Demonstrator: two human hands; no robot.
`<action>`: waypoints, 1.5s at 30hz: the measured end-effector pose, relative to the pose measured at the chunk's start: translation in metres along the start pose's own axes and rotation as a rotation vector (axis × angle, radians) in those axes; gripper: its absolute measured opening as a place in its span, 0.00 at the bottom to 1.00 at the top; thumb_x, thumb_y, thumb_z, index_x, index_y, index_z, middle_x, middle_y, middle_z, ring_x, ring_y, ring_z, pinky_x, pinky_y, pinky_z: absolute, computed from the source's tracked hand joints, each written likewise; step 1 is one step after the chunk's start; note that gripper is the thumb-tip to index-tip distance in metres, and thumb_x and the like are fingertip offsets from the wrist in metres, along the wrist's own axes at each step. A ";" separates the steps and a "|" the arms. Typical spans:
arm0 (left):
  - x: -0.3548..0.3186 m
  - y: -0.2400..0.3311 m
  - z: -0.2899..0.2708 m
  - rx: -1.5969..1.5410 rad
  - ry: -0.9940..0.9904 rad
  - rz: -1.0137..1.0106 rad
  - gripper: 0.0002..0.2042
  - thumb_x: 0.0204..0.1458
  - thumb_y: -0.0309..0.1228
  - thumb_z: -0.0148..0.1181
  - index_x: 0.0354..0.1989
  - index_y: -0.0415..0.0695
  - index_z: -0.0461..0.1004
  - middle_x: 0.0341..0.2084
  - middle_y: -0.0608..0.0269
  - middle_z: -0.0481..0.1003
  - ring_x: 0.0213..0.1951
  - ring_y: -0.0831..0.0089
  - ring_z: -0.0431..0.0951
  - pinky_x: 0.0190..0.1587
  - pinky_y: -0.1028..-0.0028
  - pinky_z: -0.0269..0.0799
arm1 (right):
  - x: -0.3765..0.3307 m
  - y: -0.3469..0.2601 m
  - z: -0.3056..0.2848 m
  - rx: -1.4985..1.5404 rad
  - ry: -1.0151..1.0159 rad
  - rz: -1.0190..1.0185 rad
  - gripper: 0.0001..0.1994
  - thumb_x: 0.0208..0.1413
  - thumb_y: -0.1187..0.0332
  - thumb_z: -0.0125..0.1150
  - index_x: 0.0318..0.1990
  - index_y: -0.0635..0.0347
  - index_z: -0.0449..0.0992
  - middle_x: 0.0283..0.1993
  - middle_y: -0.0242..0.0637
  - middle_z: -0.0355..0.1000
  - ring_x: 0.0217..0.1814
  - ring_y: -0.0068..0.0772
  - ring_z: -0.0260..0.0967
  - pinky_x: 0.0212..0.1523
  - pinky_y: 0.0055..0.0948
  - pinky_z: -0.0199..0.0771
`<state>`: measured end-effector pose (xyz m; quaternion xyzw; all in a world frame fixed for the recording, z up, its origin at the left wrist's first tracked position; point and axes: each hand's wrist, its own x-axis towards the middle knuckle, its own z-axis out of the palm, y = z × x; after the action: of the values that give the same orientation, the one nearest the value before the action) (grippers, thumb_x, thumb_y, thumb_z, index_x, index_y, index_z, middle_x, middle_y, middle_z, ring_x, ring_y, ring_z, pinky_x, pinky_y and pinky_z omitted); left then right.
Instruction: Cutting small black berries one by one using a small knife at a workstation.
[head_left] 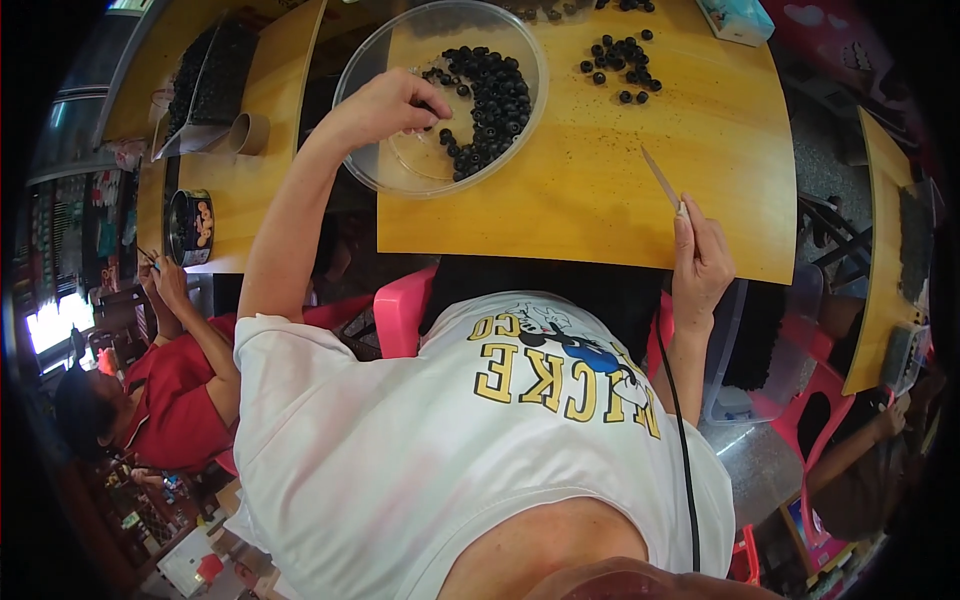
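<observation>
A round clear plastic tub (402,172) sits at the table's near left, partly over its edge. Inside, black round beads (490,95) with holes are heaped along its right side. My left hand (390,106) reaches into the tub beside the beads. Its thumb and fingertips are pinched together; whether a bead is between them is too small to tell. My right hand (703,250), low over the table's front edge, grips a thin, pointed knife-like tool (660,175). The tool's tip points up and left, apart from the tub; my fingers cover its handle.
Loose black beads (622,65) lie on the wooden table (590,215) at the far middle, with small dark crumbs nearer. A tissue pack (738,18) lies at the far right. A person in red (175,405) works at the left. A tub of black material (757,340) stands at my right.
</observation>
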<state>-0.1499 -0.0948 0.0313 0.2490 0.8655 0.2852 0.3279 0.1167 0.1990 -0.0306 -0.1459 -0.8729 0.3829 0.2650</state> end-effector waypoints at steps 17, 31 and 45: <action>-0.002 -0.010 0.018 -0.052 0.045 0.040 0.08 0.46 0.22 0.62 0.34 0.33 0.74 0.22 0.61 0.76 0.26 0.76 0.76 0.32 0.77 0.70 | 0.003 -0.002 0.001 -0.009 0.036 -0.084 0.11 0.57 0.71 0.60 0.45 0.66 0.78 0.25 0.39 0.69 0.23 0.26 0.64 0.25 0.23 0.63; -0.034 0.100 0.103 -1.677 -0.262 0.204 0.17 0.58 0.21 0.52 0.56 0.35 0.67 0.41 0.55 0.74 0.42 0.73 0.76 0.45 0.80 0.77 | -0.001 -0.003 -0.007 0.072 0.017 -0.042 0.11 0.58 0.72 0.58 0.46 0.66 0.77 0.25 0.35 0.68 0.25 0.23 0.61 0.26 0.22 0.61; -0.020 0.094 0.165 -1.990 -0.432 0.074 0.10 0.54 0.18 0.55 0.45 0.39 0.73 0.43 0.51 0.73 0.46 0.66 0.76 0.47 0.74 0.77 | 0.002 -0.022 -0.029 0.076 0.003 -0.453 0.18 0.44 0.69 0.68 0.45 0.62 0.79 0.26 0.38 0.73 0.22 0.34 0.69 0.24 0.25 0.66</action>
<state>0.0029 0.0144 -0.0013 -0.0641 0.1498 0.8345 0.5264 0.1302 0.2023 0.0027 0.0632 -0.8679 0.3461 0.3506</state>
